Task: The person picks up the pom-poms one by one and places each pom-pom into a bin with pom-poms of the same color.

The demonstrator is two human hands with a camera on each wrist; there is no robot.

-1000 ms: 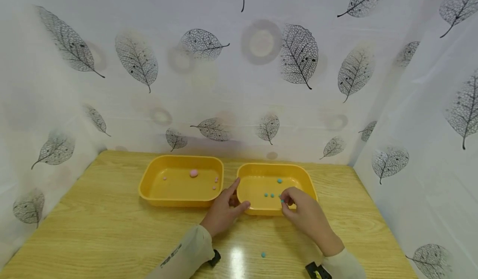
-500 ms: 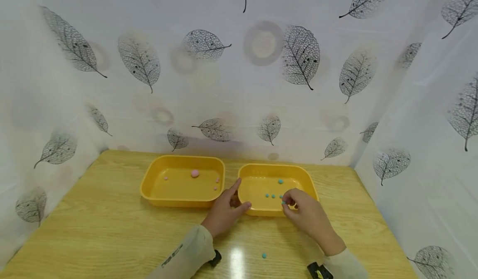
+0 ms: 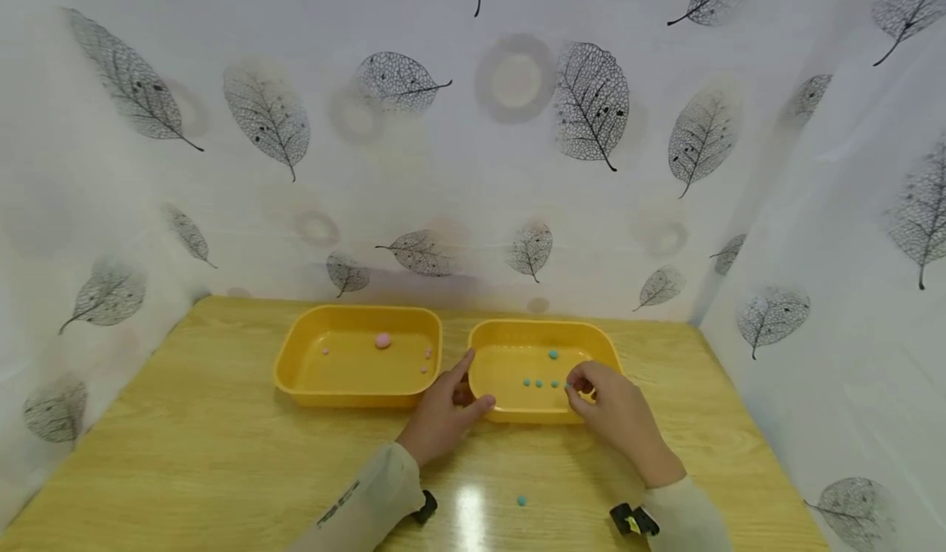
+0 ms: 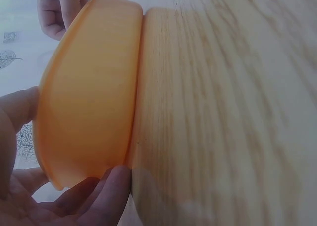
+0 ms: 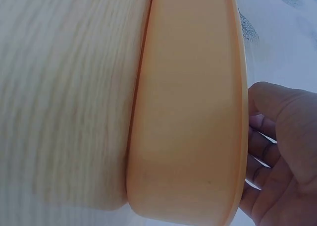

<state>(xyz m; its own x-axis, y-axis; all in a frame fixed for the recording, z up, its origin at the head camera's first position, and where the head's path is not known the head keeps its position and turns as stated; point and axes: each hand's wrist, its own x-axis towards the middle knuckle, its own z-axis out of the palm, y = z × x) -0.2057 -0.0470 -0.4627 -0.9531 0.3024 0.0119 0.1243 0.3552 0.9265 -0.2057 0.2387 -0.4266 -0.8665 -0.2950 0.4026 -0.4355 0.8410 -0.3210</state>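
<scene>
In the head view my right hand (image 3: pixel 617 408) reaches over the front right of the right yellow tray (image 3: pixel 510 411), with thumb and index finger pinching a tiny blue ball (image 3: pixel 567 385) low over its floor. Just left of the fingertips, three small blue balls (image 3: pixel 539 384) lie in a row. A slightly bigger blue ball (image 3: pixel 553 355) sits behind them. My left hand (image 3: pixel 441 420) holds the same tray's front left corner, thumb on the front rim and index finger along the side. The left wrist view shows its other fingers bent against the tray's outer wall (image 4: pixel 91 97).
Left of it stands another yellow tray (image 3: pixel 347 393) holding a larger pink ball (image 3: pixel 383 340) and several tiny pink ones (image 3: pixel 325 351). One loose blue ball (image 3: pixel 521 500) lies on the wooden table (image 3: pixel 222 470) between the forearms. A leaf-print curtain (image 3: pixel 473 166) encloses the back and sides.
My right hand has shifted a little right and away from me with the pinched blue ball, bringing it to the row's right end and uncovering the third ball. My left hand stays put.
</scene>
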